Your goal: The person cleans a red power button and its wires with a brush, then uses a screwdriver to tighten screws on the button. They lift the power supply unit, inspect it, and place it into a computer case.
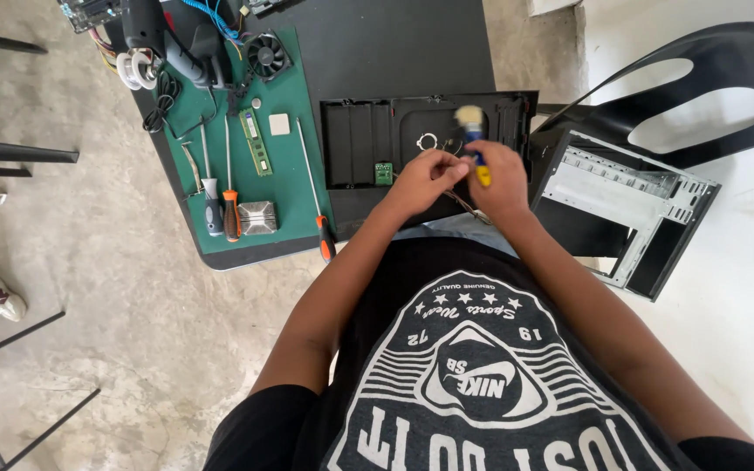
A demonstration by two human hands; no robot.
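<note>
Green matting (285, 187) to our left carries screwdrivers (220, 205) and a memory stick (255, 142); our left hand (421, 179) pinches thin wires (462, 202) over the black panel (368, 139). Our right hand (499, 179) is wrapped around a blue-and-yellow brush (473, 139), bristles blurred above the fist. We judge a hard sweep could tug the wires or flick dust towards the open metal case (630, 205)

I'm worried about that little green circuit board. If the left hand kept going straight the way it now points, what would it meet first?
Probably not the green board. The left hand points across toward the right hand and the brush it holds, so it would likely meet those first, above the black panel. Depth is hard to judge.
</note>
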